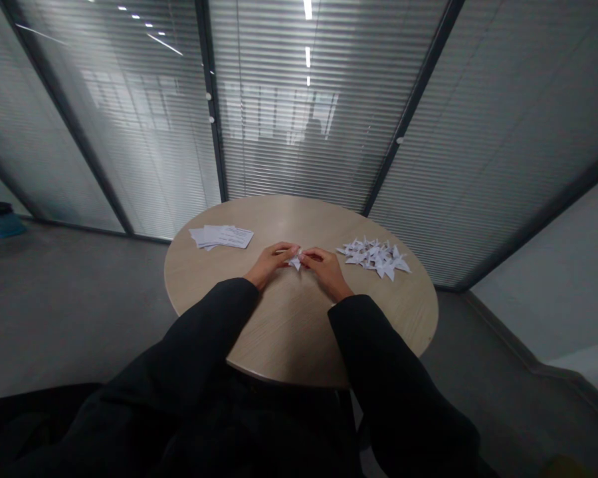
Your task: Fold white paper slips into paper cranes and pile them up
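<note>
a small folded white paper piece (295,261) sits at the middle of the round wooden table (289,332), pinched between the fingertips of the left hand (272,262) and right hand (326,269). a pile of folded paper figures (376,257) lies to the right, a stack of flat paper sheets (222,236) to the left.

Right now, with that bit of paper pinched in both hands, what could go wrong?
The small folded paper is pinched between the left hand and the right hand, so a hard pull might tear it. The pile of folded pieces lies close beside the right hand, and a careless sweep could scatter it.
</note>
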`<state>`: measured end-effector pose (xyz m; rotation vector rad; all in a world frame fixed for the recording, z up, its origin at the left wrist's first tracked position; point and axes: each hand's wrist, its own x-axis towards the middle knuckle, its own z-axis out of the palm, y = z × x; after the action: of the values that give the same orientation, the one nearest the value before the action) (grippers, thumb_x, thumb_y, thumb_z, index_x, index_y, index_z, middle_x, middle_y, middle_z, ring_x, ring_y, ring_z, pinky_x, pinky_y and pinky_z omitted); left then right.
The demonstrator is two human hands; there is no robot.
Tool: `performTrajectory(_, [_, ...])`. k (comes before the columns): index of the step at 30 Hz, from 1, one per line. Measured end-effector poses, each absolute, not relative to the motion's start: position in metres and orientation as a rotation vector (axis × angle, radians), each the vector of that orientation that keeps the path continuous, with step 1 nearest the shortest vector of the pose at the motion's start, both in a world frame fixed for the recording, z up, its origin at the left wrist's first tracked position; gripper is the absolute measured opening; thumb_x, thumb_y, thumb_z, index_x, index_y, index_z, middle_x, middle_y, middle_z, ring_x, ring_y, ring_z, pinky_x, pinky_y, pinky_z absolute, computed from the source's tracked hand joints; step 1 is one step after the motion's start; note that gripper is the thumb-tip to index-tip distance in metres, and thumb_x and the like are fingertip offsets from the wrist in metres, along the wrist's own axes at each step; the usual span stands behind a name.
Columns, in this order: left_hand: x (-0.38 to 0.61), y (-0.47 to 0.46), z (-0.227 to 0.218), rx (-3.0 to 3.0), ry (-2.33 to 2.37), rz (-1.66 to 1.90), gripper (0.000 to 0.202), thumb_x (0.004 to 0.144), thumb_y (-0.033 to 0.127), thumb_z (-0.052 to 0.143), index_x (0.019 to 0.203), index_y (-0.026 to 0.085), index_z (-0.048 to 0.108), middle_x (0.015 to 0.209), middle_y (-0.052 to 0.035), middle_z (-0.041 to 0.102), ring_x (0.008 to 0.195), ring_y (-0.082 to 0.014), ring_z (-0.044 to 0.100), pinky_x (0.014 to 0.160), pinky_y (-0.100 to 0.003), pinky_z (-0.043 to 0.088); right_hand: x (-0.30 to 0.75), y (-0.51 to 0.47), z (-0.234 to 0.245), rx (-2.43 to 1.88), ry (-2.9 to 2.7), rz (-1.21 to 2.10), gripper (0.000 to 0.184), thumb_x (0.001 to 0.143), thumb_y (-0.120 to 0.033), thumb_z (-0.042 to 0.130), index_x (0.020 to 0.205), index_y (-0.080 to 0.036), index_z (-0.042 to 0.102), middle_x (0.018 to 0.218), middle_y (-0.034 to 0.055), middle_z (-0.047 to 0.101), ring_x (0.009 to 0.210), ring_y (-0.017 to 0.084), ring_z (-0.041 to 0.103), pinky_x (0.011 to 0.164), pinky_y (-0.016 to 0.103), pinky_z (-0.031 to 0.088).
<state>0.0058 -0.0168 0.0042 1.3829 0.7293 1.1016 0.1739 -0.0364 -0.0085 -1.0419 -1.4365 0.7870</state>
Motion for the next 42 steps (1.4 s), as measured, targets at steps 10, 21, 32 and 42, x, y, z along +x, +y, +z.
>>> performTrajectory(10, [0.004, -0.014, 0.003, 1.346, 0.740, 1.061, 0.038, 0.058, 0.045, 0.082, 0.079, 0.013, 0.075, 0.083, -0.0088, 0.068, 0.076, -0.0167, 0.058, 0.072, -0.031, 0.045, 0.174, -0.041, -0.002, -1.013, -1.535, 0.775, 0.027, 0.076, -0.046, 0.065, 0.078, -0.019, 0.069, 0.071, 0.0019, 0.067, 0.064, 0.015, 0.059, 0.065, 0.030, 0.048])
performTrajectory(21, [0.004, -0.006, -0.004, 1.421, 0.728, 1.084, 0.040, 0.053, 0.046, 0.084, 0.073, 0.013, 0.074, 0.075, -0.0066, 0.067, 0.071, -0.0153, 0.056, 0.074, -0.032, 0.044, 0.176, -0.039, -0.005, -1.081, -1.579, 0.668, 0.023, 0.074, -0.042, 0.065, 0.076, -0.019, 0.065, 0.068, 0.0011, 0.063, 0.067, 0.016, 0.058, 0.065, 0.029, 0.046])
performTrajectory(32, [0.003, -0.009, -0.003, 1.476, 0.737, 1.040, 0.041, 0.056, 0.048, 0.082, 0.076, 0.014, 0.074, 0.079, -0.0069, 0.067, 0.072, -0.0158, 0.057, 0.075, -0.032, 0.044, 0.176, -0.040, -0.002, -1.068, -1.613, 0.528, 0.023, 0.075, -0.034, 0.064, 0.092, -0.020, 0.066, 0.081, 0.0024, 0.063, 0.077, 0.017, 0.060, 0.072, 0.030, 0.048])
performTrajectory(42, [0.003, -0.009, -0.003, 1.548, 0.751, 1.003, 0.040, 0.059, 0.049, 0.079, 0.076, 0.014, 0.075, 0.073, -0.0057, 0.066, 0.067, -0.0149, 0.054, 0.070, -0.030, 0.042, 0.177, -0.045, 0.002, -1.024, -1.745, 0.263, 0.013, 0.081, -0.027, 0.063, 0.088, -0.022, 0.072, 0.089, 0.0055, 0.058, 0.082, 0.018, 0.058, 0.065, 0.030, 0.050])
